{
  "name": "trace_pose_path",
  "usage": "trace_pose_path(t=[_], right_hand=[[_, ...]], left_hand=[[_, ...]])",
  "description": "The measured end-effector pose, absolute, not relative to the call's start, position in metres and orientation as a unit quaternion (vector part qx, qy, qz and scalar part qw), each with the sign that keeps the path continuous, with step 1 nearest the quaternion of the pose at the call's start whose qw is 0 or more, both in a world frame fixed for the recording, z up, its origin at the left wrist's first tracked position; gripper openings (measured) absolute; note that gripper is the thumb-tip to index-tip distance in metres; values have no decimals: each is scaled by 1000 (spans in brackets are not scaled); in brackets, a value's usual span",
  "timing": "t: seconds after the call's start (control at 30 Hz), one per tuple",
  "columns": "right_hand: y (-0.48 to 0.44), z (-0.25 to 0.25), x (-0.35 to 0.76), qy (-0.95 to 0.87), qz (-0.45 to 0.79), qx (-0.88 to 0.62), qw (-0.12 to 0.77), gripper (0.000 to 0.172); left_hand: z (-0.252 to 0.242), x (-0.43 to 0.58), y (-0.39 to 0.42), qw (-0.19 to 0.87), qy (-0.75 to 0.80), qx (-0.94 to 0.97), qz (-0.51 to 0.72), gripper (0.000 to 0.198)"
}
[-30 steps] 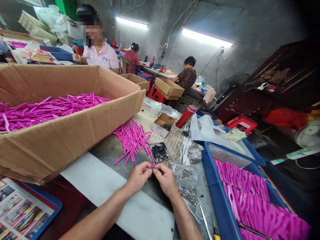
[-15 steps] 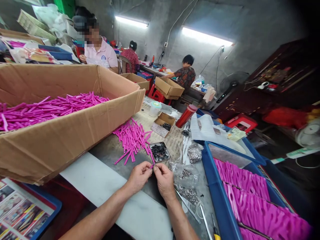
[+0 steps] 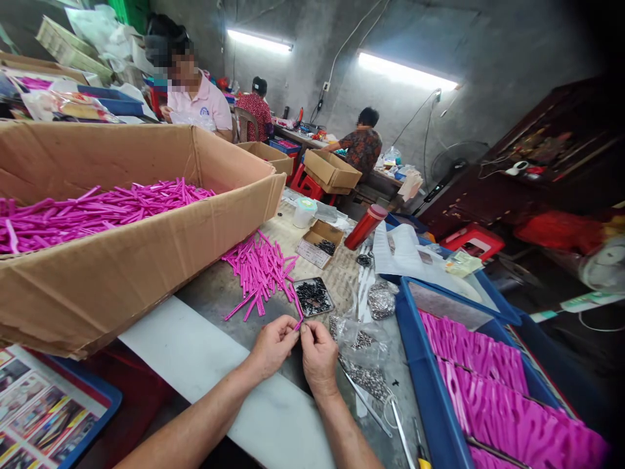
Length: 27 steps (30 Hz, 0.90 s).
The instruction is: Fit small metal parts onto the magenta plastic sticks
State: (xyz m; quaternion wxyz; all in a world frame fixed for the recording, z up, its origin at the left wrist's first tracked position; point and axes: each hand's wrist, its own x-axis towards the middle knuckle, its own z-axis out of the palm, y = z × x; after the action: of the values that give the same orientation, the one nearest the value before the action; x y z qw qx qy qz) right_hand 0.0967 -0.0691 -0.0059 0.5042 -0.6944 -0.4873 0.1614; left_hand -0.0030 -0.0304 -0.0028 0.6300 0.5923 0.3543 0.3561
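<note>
My left hand [image 3: 274, 344] is closed in a pinch on a thin magenta strip [image 3: 297, 311] that points away from me. Close beside it, my right hand [image 3: 319, 355] has thumb and finger pressed together by the strip's near end; whatever is between them is too small to make out. Just beyond my fingers sits a small square tray [image 3: 314, 297] of tiny black parts. To its left lies a loose pile of magenta strips [image 3: 258, 270]. Plastic bags of small metallic parts [image 3: 364, 348] rest right of my right hand.
A large cardboard box [image 3: 146, 260] of magenta pieces stands at left. On the right is a blue bin [image 3: 407, 345] with rows of magenta pieces. A red flask [image 3: 365, 227], a small carton [image 3: 319, 242] and metal tweezers [image 3: 366, 397] occupy the table. Co-workers sit beyond.
Both hands stay together in nearly the same place with the strip. The whole view has shifted very slightly.
</note>
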Motion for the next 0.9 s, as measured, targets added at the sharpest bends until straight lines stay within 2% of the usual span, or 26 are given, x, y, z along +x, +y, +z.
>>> trace_pose_path(t=[0.3,0.9], right_hand=[[-71,-3,97,-483,181,-702,491,17],[-65,-3,96,-414,295,-670,542,19]], left_hand=[[-7,-3,-31,618,348,605,362,12],[-5,-3,-29,617,342,603,372,10]])
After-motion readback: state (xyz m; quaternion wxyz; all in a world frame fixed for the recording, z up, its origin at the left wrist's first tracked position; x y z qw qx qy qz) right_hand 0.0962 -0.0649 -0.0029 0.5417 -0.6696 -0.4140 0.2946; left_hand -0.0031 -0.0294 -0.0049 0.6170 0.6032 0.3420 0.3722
